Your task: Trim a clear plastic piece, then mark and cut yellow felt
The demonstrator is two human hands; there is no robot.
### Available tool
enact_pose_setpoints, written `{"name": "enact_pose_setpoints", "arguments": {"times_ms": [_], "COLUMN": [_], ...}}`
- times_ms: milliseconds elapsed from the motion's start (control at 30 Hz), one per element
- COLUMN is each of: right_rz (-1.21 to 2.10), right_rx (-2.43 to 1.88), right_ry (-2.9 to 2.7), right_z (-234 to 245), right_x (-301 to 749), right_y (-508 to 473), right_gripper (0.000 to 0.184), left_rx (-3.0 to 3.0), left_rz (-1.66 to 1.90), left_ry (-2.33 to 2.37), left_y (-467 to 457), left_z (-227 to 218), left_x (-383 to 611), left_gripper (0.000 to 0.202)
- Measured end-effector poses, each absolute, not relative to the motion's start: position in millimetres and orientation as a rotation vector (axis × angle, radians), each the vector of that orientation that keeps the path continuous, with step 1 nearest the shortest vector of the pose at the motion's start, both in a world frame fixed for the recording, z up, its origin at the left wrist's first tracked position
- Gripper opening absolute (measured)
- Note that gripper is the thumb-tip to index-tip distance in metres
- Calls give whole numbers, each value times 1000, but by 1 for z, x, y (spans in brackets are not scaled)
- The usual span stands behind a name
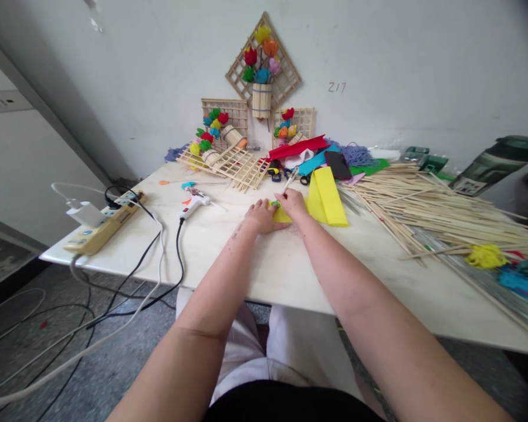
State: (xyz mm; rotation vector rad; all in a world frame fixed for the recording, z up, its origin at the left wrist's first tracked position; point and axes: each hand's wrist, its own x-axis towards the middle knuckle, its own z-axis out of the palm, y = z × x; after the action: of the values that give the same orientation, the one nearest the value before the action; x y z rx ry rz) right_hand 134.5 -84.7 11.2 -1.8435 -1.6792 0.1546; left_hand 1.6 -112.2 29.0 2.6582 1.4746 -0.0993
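My left hand (pixel 260 217) lies flat on the table, fingers stretched out over the near end of a yellow sheet of felt or crepe-like material (pixel 328 196). A small green rounded piece (pixel 276 203) lies on the yellow beside its fingertips; I cannot make out what it is. My right hand (pixel 291 204) is closed around a slim whitish pen (pixel 289 180), its lower end near the green piece. The tip is hidden by the fingers. Further right, the yellow sheet rises in a fold. Scissors with dark handles (pixel 305 179) lie just behind the hands.
To the left are a white glue gun (pixel 195 205) and a power strip (pixel 108 223) with trailing cables. Wooden sticks (pixel 440 205) cover the right side. Stick lattices with colourful flowers (pixel 233 164) stand at the back, near a phone (pixel 338 165). A bottle (pixel 495 164) stands far right.
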Motion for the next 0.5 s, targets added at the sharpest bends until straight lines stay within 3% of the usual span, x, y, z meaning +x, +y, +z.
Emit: {"name": "enact_pose_setpoints", "arguments": {"times_ms": [500], "right_rz": [149], "right_rx": [-1785], "right_ry": [-1655], "right_z": [11], "right_x": [137], "right_y": [-85], "right_gripper": [26], "left_rx": [2671], "left_rz": [-104], "left_ry": [1477], "left_y": [-110], "left_z": [26], "left_x": [1], "left_gripper": [94]}}
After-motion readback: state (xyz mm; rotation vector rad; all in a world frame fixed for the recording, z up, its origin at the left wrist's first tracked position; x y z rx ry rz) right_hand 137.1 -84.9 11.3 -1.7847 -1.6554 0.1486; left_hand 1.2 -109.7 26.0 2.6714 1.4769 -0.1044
